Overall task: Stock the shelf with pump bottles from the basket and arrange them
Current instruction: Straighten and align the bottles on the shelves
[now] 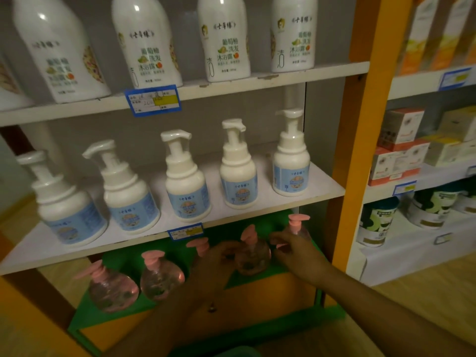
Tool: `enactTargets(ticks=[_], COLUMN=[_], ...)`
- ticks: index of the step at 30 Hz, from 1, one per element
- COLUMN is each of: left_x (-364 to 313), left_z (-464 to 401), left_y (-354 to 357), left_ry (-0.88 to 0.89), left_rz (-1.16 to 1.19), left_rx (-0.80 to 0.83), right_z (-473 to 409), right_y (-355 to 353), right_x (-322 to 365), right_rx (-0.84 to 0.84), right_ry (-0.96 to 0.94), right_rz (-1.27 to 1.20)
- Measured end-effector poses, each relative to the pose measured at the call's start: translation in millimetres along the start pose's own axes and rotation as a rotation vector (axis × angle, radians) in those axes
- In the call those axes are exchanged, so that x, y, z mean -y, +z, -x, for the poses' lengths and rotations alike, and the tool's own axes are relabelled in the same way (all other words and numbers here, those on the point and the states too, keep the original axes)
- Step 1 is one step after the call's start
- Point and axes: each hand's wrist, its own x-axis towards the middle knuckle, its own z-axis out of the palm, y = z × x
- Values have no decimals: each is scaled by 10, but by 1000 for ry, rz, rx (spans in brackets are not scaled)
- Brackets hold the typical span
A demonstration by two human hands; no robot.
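Down on the green bottom shelf [121, 261], both hands were busy with the pink pump bottles. The left hand [219, 256] appeared to curl around the side of one bottle [253, 258], fourth in the row, though dim light and blur made the fingers hard to read. The right hand [293, 247] reached in from the other side with fingers bent near that bottle's neck and just in front of the end bottle [298, 228]; whether it gripped either one could not be told. Two more pink bottles [113, 289] stood to the left, spaced apart, and a third [198, 247] was mostly hidden behind the left wrist. No basket showed in view. Above, a row of white pump bottles [185, 186] sat on the middle shelf [322, 184], evenly spaced with labels forward. To do this step well, it seemed wise to steady the bottle by its body rather than the pump head, turn the spout to match its neighbours, and keep the gap even, taking care not to knock the end bottle beside it.
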Motion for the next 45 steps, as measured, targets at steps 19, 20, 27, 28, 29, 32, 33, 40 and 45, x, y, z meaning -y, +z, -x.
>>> enactTargets(ticks=[19,20,27,28,29,32,33,40,45], left_x=[-2523,-2656,-3037,-3023,-3009,-2956,-2942,-2909,-2891], left_z=[180,138,-231,-271,-303,-336,-337,-326,-312], left_y=[-712,-673,-665,-692,-712,-725,-731,-744,-700], left_ry=[694,703,479,421,395,423,428,458,489], left_rz=[-154,-154,-162,-173,-180,-161,-144,-155,-125], left_rx=[-223,-238,-271,-235,-203,-145,-146,-116,-178], right_z=[-48,-114,-433,-445,-449,-425,-419,-390,-396], right_y=[-2334,-2377,-2347,-2335,-2328,-2325,-2329,-2375,-2349], right_x=[1946,1972,1997,1998,1996,1974,1962,1917,1909], right_rx=[-627,-607,-380,-360,-351,-361,-363,-328,-373], right_ry=[-387,-354,-246,-254,-257,-273,-281,-308,-311], right_rz=[9,3,224,243,250,237,247,254,200])
